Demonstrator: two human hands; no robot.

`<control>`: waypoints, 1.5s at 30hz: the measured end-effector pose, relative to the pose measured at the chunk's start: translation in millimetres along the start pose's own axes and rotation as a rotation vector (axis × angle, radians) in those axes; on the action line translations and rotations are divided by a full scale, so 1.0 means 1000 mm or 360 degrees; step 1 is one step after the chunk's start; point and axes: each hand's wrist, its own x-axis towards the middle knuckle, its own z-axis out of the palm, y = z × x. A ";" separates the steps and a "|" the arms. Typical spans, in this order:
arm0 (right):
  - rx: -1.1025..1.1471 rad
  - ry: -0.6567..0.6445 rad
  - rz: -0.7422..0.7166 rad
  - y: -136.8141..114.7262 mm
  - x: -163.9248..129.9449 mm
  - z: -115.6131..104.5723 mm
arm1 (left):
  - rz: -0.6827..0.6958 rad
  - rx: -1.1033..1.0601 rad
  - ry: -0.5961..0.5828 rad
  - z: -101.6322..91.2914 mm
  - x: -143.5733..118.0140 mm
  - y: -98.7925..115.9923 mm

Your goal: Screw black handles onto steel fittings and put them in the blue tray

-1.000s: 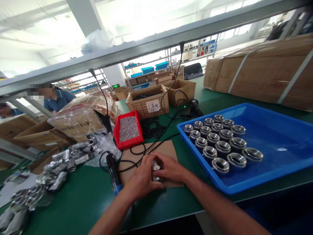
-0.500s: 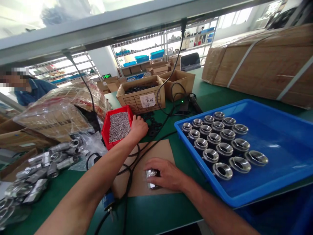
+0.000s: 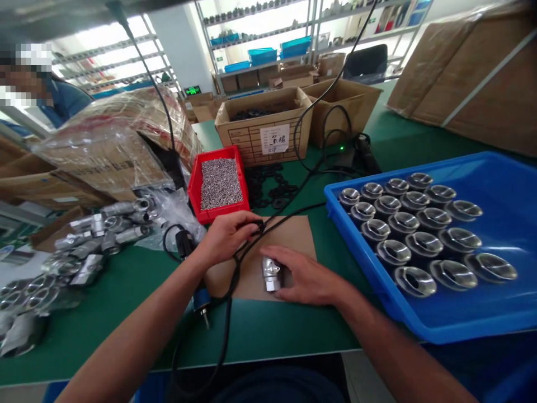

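Centrally, the right hand (image 3: pixel 308 278) rests on a cardboard sheet (image 3: pixel 289 238), its fingers curled about a small metal fitting (image 3: pixel 271 273) that stands on the sheet at the hand's thumb side. Left hand (image 3: pixel 226 235) hovers just above the sheet's far-left corner, fingers pinched on a small black ring (image 3: pixel 259 226), well short of the fitting. Black cables (image 3: pixel 235 263) run beneath this hand. Beyond lies a red bin (image 3: pixel 195 193) of small screws; loose black rings (image 3: pixel 271 187) lie beside it. At right, a blue tray (image 3: pixel 503 179) holds rows of metal cups (image 3: pixel 415 221).
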 end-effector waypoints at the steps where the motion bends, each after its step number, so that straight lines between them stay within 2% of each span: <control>1: 0.0009 0.0038 0.0016 -0.001 0.002 0.002 | -0.0039 -0.0091 -0.0062 -0.001 -0.015 -0.002; 4: 0.0041 0.0107 0.0050 -0.005 0.010 0.011 | -0.0076 -0.0171 -0.0227 0.005 -0.045 -0.009; 7: 0.0106 0.0085 0.0069 -0.005 0.018 0.021 | -0.0153 -0.0270 -0.0284 0.016 -0.056 -0.019; 10: 0.0166 0.0045 0.0103 -0.003 0.021 0.028 | -0.0310 -0.0391 -0.0223 0.023 -0.056 -0.029; 12: 0.0168 0.0043 0.0108 -0.002 0.022 0.029 | -0.0314 -0.0355 -0.0210 0.022 -0.054 -0.032; 19: 0.0048 0.0019 0.0130 -0.005 0.022 0.025 | 0.0064 -0.0108 -0.0141 0.016 -0.055 -0.033; 23: 0.0021 0.0003 0.0168 -0.005 0.023 0.025 | 0.0158 -0.0015 -0.0130 0.014 -0.060 -0.030; 29: 0.0021 0.0017 0.0162 -0.004 0.024 0.026 | 0.0067 0.0131 -0.0267 0.008 -0.065 -0.019; 45: -0.0055 -0.0010 0.0110 -0.003 0.022 0.027 | -0.0072 0.0068 -0.0275 0.016 -0.061 -0.029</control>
